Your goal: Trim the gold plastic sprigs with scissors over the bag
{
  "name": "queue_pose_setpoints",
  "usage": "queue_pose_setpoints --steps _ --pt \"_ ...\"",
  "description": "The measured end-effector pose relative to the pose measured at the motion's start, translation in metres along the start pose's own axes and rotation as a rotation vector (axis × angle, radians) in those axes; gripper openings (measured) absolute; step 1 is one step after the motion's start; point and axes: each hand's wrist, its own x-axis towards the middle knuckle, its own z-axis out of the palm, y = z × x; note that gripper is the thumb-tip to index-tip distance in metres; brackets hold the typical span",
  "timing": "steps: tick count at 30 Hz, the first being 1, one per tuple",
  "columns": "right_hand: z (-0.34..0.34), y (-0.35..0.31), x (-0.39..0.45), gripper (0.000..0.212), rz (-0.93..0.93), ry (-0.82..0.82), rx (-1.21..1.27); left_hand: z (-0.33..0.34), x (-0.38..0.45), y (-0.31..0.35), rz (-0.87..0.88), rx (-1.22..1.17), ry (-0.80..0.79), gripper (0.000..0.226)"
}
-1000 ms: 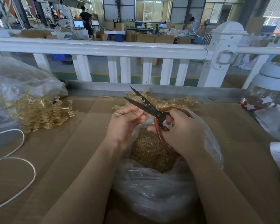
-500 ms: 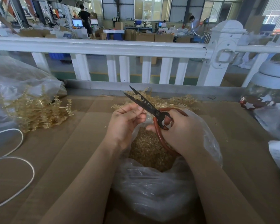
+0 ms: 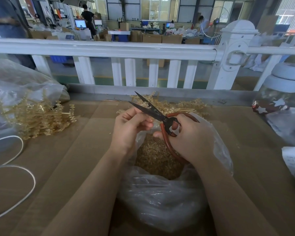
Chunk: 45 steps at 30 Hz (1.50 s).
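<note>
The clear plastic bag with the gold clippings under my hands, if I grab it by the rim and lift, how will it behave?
The bag looks thin and crinkled, so it would probably go floppy and sag. Its mouth gapes under the scissors, so the clippings might spill if it tilts. The small plastic bits likely weigh little.

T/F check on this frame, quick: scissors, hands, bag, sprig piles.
1. The right hand grips the scissors. True.
2. The blades are closed. False: they stand apart.
3. The bag below the hands holds gold bits. True.
4. The left hand is flat on the table. False: it is raised at the blades, fingers curled; what it pinches cannot be seen.
5. Sprigs lie at the left. True.
</note>
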Motion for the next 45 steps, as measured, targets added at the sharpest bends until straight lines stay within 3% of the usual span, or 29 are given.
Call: queue_pose_setpoints --steps 10,15,18,23,33,45 --pt "0.0014 0.0009 -0.0009 0.073 0.002 0.014 0.055 -0.0013 0.0006 -0.0027 -0.005 -0.032 -0.071 0.025" --pt "0.0027 0.0029 -0.0018 0.064 -0.007 0.041 0.052 -0.0018 0.0006 -0.0025 -0.020 -0.050 -0.101 0.027" --pt "0.0023 0.0035 -0.0009 0.066 -0.001 0.021 0.006 -0.0016 0.0009 -0.0023 0.007 0.001 -0.061 0.013" --pt "0.0015 0.0016 0.0005 0.071 0.020 -0.030 -0.049 -0.0030 0.0016 -0.0015 0.063 0.113 0.040 0.036" --pt "0.0008 0.0018 0.0020 0.062 0.078 -0.141 -0.037 0.0019 -0.0032 -0.0014 0.091 0.342 0.077 0.019" --pt "-0.0060 -0.0020 0.0018 0.059 0.053 -0.194 -0.140 -0.0027 0.0022 -0.0055 0.068 0.195 0.128 0.033"
